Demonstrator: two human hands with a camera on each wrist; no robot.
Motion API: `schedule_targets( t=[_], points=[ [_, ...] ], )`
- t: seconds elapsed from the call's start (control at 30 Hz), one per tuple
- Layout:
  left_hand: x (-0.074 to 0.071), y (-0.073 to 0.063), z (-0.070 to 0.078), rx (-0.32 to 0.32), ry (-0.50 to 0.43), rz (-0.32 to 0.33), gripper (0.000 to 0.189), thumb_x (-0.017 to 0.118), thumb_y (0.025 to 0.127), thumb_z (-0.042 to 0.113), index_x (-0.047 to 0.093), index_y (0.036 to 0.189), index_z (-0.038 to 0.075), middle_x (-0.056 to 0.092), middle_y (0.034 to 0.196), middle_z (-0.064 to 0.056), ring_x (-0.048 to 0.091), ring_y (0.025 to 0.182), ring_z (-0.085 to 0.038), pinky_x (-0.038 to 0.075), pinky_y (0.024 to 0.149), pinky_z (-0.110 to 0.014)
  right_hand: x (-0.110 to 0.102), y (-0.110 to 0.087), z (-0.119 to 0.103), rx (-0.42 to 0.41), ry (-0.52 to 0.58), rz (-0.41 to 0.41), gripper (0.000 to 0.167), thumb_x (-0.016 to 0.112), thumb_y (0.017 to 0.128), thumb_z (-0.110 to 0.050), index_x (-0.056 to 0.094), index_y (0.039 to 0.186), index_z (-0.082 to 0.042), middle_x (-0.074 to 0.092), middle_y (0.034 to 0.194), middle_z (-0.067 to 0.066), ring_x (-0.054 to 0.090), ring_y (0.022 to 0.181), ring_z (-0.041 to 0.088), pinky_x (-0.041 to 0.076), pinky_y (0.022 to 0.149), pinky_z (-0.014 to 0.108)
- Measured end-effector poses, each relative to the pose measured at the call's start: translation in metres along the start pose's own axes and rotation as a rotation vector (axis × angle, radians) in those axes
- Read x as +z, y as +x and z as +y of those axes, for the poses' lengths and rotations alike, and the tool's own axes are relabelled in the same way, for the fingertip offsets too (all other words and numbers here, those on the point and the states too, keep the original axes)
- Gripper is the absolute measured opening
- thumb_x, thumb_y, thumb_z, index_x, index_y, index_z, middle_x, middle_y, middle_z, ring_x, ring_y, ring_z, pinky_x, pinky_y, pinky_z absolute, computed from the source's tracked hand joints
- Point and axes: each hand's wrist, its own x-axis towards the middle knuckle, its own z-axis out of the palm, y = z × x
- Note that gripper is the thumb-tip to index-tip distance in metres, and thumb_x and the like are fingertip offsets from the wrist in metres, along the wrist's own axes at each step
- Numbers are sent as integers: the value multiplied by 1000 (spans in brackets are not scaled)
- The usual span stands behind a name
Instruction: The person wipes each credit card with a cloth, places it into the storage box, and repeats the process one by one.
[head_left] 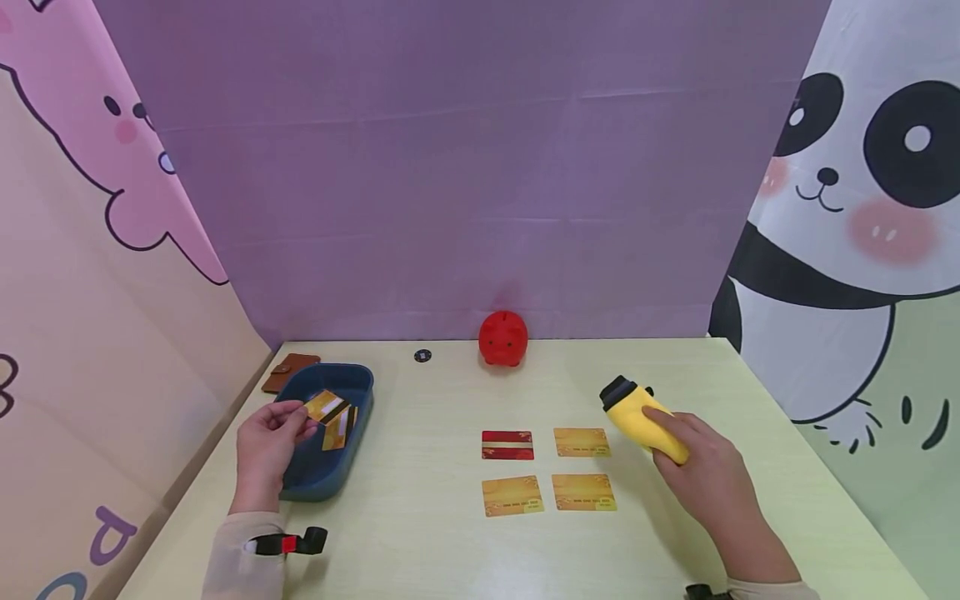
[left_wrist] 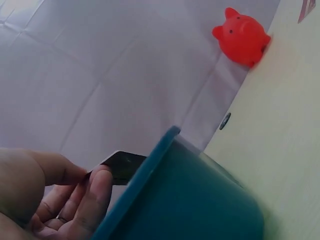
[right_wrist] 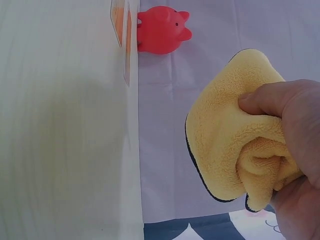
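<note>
Between thumb and fingers my left hand [head_left: 262,450] pinches a gold bank card [head_left: 322,403] with a dark stripe, over the blue plastic basin [head_left: 318,486] at the table's left. Another gold card [head_left: 335,432] shows inside the basin, partly overlapped by the pinched one. In the left wrist view, the basin's rim hides part of the held card [left_wrist: 125,166]. My right hand [head_left: 708,479] grips a folded yellow cloth [head_left: 637,421] with dark edging, raised over the right side of the table. The right wrist view shows the thumb pressing on the plush cloth [right_wrist: 215,130].
Mid-table lie a red card [head_left: 507,451] and three gold cards [head_left: 582,442] in two rows. A red piggy bank [head_left: 503,340] stands at the back edge, with a small dark chip [head_left: 422,355] to its left. Behind the basin lies a brown wallet [head_left: 287,372].
</note>
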Motion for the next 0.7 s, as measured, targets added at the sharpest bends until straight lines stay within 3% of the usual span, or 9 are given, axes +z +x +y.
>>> schedule_targets(
  t=[0.2,0.5,0.7],
  points=[
    [-2,0,-2,-2,107,-26,28,69,102,8,62,125,-5,67,100,-10,77,83,-15,62,80,-27,-2,-1,-2,29,-3,-21,63,84,77,3,70,136,-15,69,118,15,69,97,41,58,80,62],
    [1,0,-2,34,119,-26,28,71,101,11,64,123,-5,65,98,-10,77,82,-17,63,77,-27,-1,-2,0,42,-5,-20,63,85,77,3,70,135,-15,69,119,15,69,98,42,58,81,63],
    [12,-6,0,127,57,-24,29,74,100,15,66,120,-4,68,98,-8,75,78,-15,63,73,-26,0,-1,2,24,0,-6,63,85,76,4,70,134,-14,70,117,13,70,98,41,58,82,62]
  ],
)
